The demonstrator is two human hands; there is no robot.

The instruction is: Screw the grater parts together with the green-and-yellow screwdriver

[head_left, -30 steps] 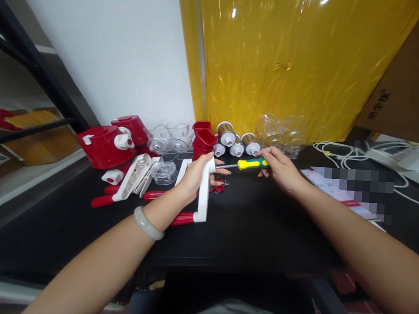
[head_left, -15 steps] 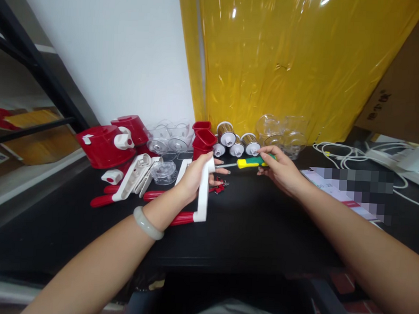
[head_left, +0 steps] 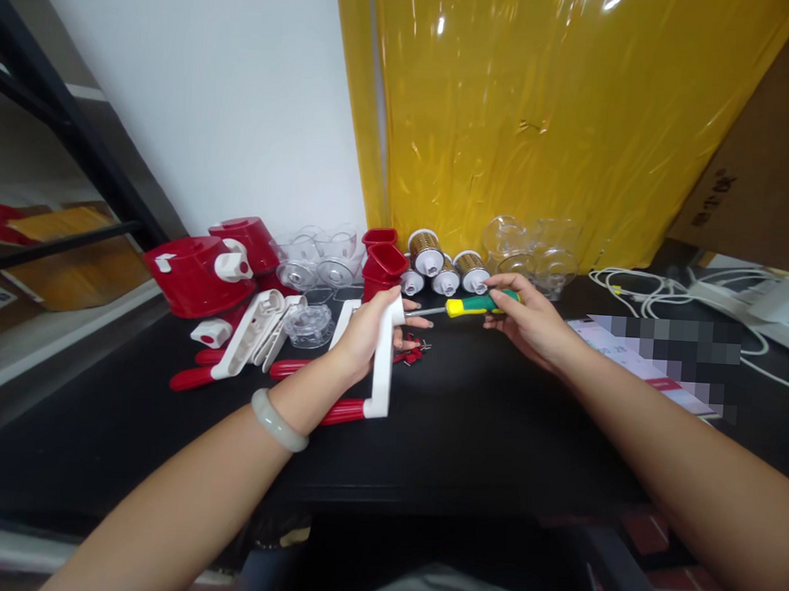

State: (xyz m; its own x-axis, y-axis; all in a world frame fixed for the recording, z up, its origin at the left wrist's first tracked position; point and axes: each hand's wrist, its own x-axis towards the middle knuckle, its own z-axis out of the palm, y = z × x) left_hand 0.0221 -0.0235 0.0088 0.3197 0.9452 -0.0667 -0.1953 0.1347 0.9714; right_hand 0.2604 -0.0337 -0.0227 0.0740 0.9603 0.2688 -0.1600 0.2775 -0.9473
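Observation:
My left hand (head_left: pixel 366 329) is closed around the white end of a crank handle (head_left: pixel 382 366), whose red grip points left, low over the table. In my right hand (head_left: pixel 527 317) is a screwdriver (head_left: pixel 470 305) with a yellow and green handle, pinched near its rear end. Its metal shaft lies level and runs left to the white end of the crank handle, where the tip is hidden. Small red pieces (head_left: pixel 412 355) lie just beyond my left fingers.
Red housings (head_left: pixel 195 274), more red-and-white crank handles (head_left: pixel 248 340) and clear plastic parts (head_left: pixel 309 324) lie to the left. Metal grater drums (head_left: pixel 427 253) and red chutes (head_left: pixel 384 264) stand at the back. White cables (head_left: pixel 662 290) and a partly blurred screen or sheet (head_left: pixel 663 383) are at right.
The fingers of my right hand have shifted slightly on the screwdriver handle. My left hand and the crank handle stay in place.

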